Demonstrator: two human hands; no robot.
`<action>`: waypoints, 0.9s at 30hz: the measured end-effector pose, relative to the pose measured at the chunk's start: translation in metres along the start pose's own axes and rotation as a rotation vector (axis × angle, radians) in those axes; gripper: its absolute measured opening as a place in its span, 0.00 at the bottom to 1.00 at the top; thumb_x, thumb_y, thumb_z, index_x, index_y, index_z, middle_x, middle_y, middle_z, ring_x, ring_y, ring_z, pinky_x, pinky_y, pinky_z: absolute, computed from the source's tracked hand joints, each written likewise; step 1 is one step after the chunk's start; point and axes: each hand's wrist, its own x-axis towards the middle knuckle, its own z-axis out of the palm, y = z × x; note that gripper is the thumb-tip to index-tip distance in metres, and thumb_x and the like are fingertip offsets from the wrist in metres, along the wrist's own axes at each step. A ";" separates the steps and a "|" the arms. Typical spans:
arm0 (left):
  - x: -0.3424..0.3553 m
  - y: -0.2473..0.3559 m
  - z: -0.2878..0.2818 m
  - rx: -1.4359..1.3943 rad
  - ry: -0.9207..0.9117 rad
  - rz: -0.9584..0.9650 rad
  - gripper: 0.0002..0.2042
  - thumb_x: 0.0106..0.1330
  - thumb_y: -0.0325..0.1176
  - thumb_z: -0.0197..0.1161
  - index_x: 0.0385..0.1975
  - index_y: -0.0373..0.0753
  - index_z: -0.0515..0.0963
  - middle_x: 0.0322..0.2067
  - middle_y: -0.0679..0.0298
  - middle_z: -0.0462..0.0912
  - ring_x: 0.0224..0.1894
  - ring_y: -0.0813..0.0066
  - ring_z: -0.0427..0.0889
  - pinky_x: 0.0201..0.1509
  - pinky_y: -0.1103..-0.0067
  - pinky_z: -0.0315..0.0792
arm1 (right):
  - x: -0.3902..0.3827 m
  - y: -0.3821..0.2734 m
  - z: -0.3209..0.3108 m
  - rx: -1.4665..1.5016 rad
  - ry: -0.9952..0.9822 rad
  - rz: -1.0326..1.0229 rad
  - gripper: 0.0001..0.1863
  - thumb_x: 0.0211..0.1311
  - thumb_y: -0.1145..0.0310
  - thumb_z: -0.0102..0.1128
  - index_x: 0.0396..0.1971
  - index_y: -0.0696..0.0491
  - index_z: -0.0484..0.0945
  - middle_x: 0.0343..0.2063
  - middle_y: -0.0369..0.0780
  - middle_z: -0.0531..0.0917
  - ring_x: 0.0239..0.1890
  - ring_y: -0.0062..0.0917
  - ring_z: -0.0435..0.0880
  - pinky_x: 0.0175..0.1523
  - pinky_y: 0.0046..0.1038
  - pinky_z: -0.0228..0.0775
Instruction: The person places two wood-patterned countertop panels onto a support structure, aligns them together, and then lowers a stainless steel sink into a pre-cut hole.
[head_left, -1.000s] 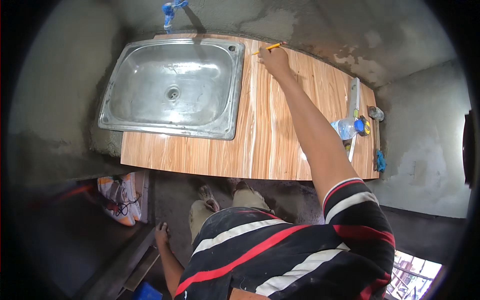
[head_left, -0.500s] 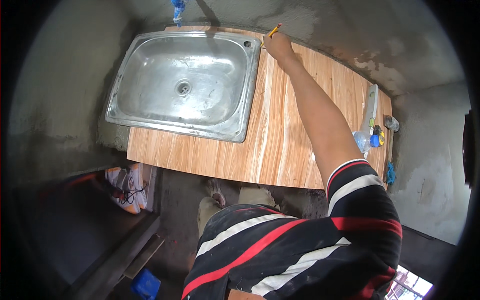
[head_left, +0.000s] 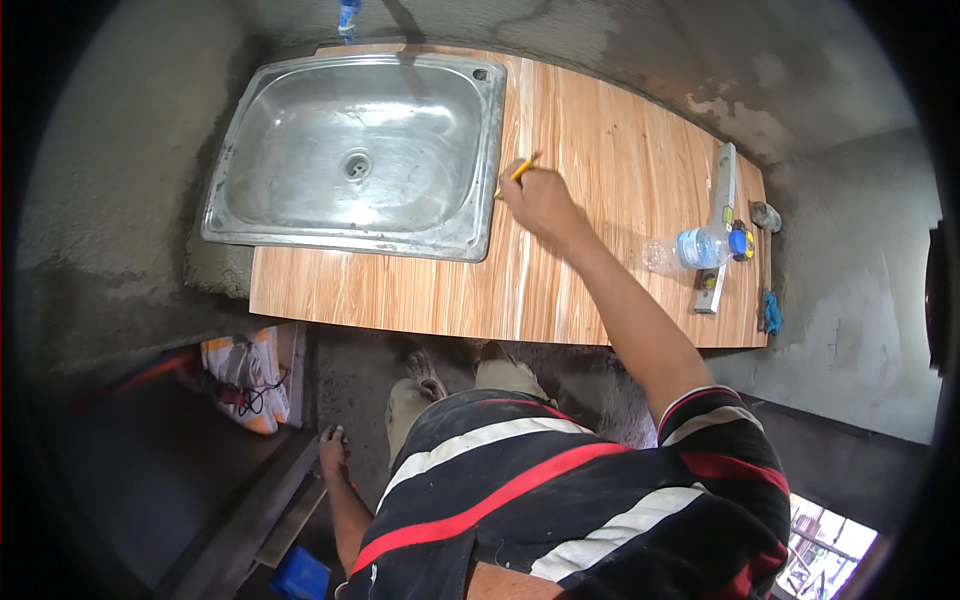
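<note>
A yellow pencil [head_left: 519, 171] is pinched in my right hand [head_left: 542, 203], its lower tip at the right rim of the stainless steel sink [head_left: 355, 205]. The sink lies on the wood-grain countertop [head_left: 600, 140], with a drain in its bowl and a small hole in its far right corner. My right forearm reaches across the countertop's front edge. Down at my left side, away from the countertop, hangs my left hand [head_left: 334, 450]. Its fingers look loosely apart, and I see nothing in them.
At the countertop's right end, a plastic bottle [head_left: 700, 248] lies across a spirit level [head_left: 724, 185]. By its cap is a yellow-black tape measure [head_left: 745, 240]; blue cloth [head_left: 770, 312] hangs nearby. A blue pipe [head_left: 348, 20] stands behind the sink. White-orange bags [head_left: 245, 380] sit below left.
My right hand has come toward me along the sink's right rim with the pencil. My left hand has come into view. The bottle and level are less covered by my arm.
</note>
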 end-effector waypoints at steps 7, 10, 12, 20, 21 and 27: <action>0.026 -0.016 -0.010 0.016 -0.067 0.022 0.26 0.69 0.41 0.65 0.64 0.38 0.73 0.32 0.68 0.80 0.29 0.79 0.76 0.28 0.79 0.67 | 0.018 0.033 0.020 -0.309 0.235 -0.398 0.14 0.70 0.72 0.45 0.34 0.67 0.77 0.18 0.52 0.79 0.21 0.42 0.83 0.28 0.40 0.80; 0.015 -0.023 0.003 0.085 -0.093 -0.010 0.26 0.68 0.41 0.66 0.63 0.36 0.73 0.36 0.65 0.82 0.32 0.77 0.78 0.29 0.78 0.69 | 0.055 0.034 -0.008 -0.150 0.165 -0.103 0.25 0.78 0.57 0.37 0.32 0.63 0.76 0.23 0.55 0.81 0.25 0.43 0.81 0.41 0.43 0.76; 0.012 -0.034 0.001 0.109 -0.090 -0.017 0.26 0.68 0.40 0.66 0.63 0.36 0.73 0.38 0.63 0.82 0.33 0.75 0.79 0.30 0.77 0.70 | 0.061 0.027 -0.015 -0.086 0.176 -0.052 0.26 0.78 0.57 0.37 0.31 0.63 0.76 0.22 0.54 0.81 0.24 0.42 0.80 0.40 0.43 0.75; -0.004 -0.075 -0.001 0.084 -0.051 -0.080 0.28 0.68 0.41 0.66 0.64 0.32 0.72 0.41 0.60 0.83 0.36 0.70 0.81 0.32 0.73 0.73 | -0.018 0.024 0.031 0.060 0.223 -0.257 0.24 0.77 0.57 0.42 0.32 0.63 0.78 0.22 0.52 0.80 0.27 0.41 0.81 0.41 0.40 0.75; 0.000 -0.075 0.000 0.080 -0.050 -0.081 0.28 0.68 0.41 0.66 0.64 0.32 0.72 0.41 0.60 0.83 0.36 0.70 0.81 0.32 0.73 0.73 | -0.011 0.027 0.029 0.124 0.110 -0.038 0.22 0.76 0.58 0.44 0.34 0.62 0.78 0.22 0.52 0.81 0.27 0.40 0.82 0.41 0.39 0.76; 0.022 -0.053 -0.013 0.042 -0.071 -0.091 0.27 0.68 0.40 0.66 0.64 0.34 0.72 0.32 0.66 0.81 0.30 0.77 0.78 0.28 0.76 0.69 | 0.061 0.038 0.006 0.017 0.394 -0.103 0.25 0.73 0.59 0.47 0.24 0.64 0.79 0.21 0.55 0.82 0.25 0.50 0.84 0.38 0.45 0.79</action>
